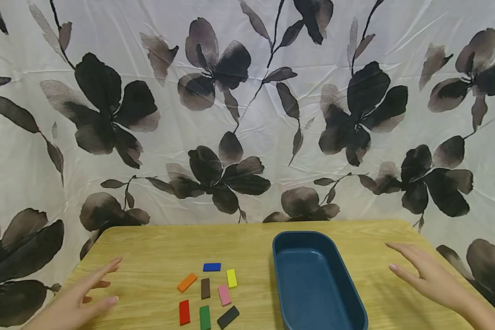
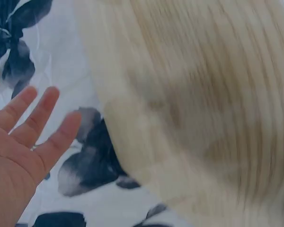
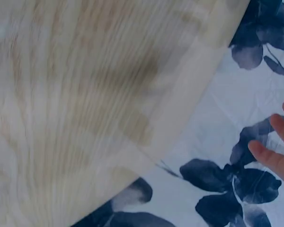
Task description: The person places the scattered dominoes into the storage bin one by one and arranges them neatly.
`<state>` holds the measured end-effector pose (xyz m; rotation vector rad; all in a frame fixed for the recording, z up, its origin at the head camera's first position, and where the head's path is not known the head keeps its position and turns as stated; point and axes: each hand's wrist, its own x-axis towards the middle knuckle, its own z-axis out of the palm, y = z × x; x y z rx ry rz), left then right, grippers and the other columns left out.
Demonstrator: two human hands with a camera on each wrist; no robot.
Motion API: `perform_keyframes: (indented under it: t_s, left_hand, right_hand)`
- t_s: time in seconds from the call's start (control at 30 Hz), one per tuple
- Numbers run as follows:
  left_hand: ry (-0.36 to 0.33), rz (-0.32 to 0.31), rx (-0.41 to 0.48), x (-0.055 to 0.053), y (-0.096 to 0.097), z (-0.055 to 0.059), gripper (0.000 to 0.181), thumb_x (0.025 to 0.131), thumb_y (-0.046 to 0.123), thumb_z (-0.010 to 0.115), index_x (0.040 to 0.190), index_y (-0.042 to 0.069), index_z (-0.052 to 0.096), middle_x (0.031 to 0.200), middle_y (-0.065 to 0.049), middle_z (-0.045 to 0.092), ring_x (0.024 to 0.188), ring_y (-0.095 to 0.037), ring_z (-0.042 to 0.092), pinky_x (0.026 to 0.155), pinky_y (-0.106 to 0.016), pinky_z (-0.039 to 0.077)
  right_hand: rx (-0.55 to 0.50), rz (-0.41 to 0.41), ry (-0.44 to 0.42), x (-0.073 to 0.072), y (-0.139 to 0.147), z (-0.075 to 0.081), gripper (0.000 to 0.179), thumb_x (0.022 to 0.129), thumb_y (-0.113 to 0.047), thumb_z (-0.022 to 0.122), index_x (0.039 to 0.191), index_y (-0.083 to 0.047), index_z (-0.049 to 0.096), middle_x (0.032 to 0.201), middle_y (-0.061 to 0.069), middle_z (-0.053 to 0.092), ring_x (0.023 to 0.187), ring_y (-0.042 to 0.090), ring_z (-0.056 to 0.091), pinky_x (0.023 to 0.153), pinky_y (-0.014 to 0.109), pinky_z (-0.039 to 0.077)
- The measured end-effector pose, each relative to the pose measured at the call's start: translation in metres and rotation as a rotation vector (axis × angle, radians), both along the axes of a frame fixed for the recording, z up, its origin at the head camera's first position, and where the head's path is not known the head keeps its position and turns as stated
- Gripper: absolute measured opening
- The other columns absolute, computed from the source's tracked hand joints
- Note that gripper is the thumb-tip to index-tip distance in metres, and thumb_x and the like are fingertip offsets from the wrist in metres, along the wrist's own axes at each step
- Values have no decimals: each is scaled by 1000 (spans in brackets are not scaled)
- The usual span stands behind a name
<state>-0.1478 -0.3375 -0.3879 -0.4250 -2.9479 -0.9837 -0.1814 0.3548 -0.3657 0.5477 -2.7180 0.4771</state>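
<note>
In the head view several small coloured blocks lie scattered left of a dark blue tray: a blue block (image 1: 212, 267), orange block (image 1: 187, 283), brown block (image 1: 205, 288), yellow block (image 1: 231, 278), pink block (image 1: 224, 294), red block (image 1: 184, 312), green block (image 1: 205, 317) and black block (image 1: 228, 317). The deep blue tray (image 1: 322, 293) has nothing in it that I can see. My left hand (image 1: 80, 295), fingers extended, is over the table's left side, apart from the blocks. To the tray's right my right hand (image 1: 431, 277) hovers with fingers spread, holding nothing.
The light wooden table (image 1: 148, 247) has rounded far corners. Behind it hangs a white curtain (image 1: 272, 137) with dark flowers. Both wrist views show a table edge beside the floral cloth.
</note>
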Motion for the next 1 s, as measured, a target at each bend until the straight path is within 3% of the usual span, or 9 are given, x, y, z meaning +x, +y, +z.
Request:
perform_keyframes:
  t_s: [0.03, 0.1, 0.2, 0.33, 0.43, 0.53, 0.67, 0.87, 1.0]
  left_hand:
    - [-64, 6, 30, 0, 4, 1, 73, 91, 24, 60, 149, 8, 18, 142, -26, 32, 104, -36, 56, 66, -51, 48]
    - [-164, 20, 96, -2, 12, 1, 71, 91, 25, 60, 147, 4, 20, 139, -33, 31, 104, -44, 53, 67, -49, 50]
    - [-233, 39, 147, -5, 22, -3, 71, 89, 26, 62, 145, 3, 24, 135, -35, 34, 103, -42, 54, 71, -51, 50]
    - [-235, 43, 166, -10, 33, -9, 69, 87, 26, 65, 142, 0, 31, 131, -32, 42, 99, -35, 58, 74, -51, 50]
    - [-210, 5, 216, -17, 44, -12, 67, 87, 23, 66, 139, -4, 34, 129, -32, 44, 97, -33, 59, 75, -42, 51]
    - [-206, -31, 285, -24, 55, -14, 64, 85, 20, 68, 136, -6, 38, 127, -33, 44, 96, -32, 60, 72, -35, 52]
    - [-238, 12, 324, -34, 69, -21, 61, 83, 19, 70, 133, -5, 43, 124, -32, 47, 94, -30, 61, 66, -33, 53]
    - [-203, 29, 324, -45, 87, -32, 54, 80, 13, 72, 124, -8, 49, 114, -27, 54, 83, -24, 60, 59, -30, 49]
    - [-225, 89, 323, -48, 102, -34, 49, 76, 8, 73, 120, -5, 54, 114, -21, 56, 89, -24, 57, 70, -33, 49]
  right_hand:
    - [-23, 2, -28, 0, -3, 0, 46, 89, -23, 63, 129, -4, 51, 121, 14, 57, 106, 24, 54, 78, 35, 46]
    - [-87, 12, -109, 0, -9, 0, 44, 91, -23, 60, 130, -4, 49, 121, 13, 57, 102, 20, 55, 72, 31, 48]
    - [-180, 35, -234, -1, -20, -1, 44, 94, -22, 56, 133, -3, 46, 120, 15, 55, 97, 14, 56, 69, 34, 49]
    - [-337, 91, -460, -3, -33, -4, 50, 97, -23, 51, 138, 1, 37, 120, 18, 51, 97, 15, 55, 68, 33, 49]
    - [-483, 114, -675, -5, -39, -5, 56, 98, -24, 47, 141, 5, 27, 124, 26, 45, 103, 25, 54, 71, 39, 50]
    - [-611, 127, -827, -5, -42, -9, 61, 98, -24, 47, 141, 9, 20, 119, 25, 46, 99, 30, 53, 71, 43, 50]
    - [-739, 125, -954, -4, -46, -16, 65, 97, -24, 50, 140, 12, 17, 104, 12, 52, 88, 23, 53, 70, 38, 49]
    - [-885, 143, -1063, -5, -50, -24, 66, 95, -18, 52, 139, 14, 14, 98, 7, 56, 84, 19, 58, 70, 31, 52]
    - [-937, 139, -1090, -4, -55, -29, 68, 93, -15, 56, 140, 12, 16, 96, 7, 57, 79, 15, 60, 68, 28, 53]
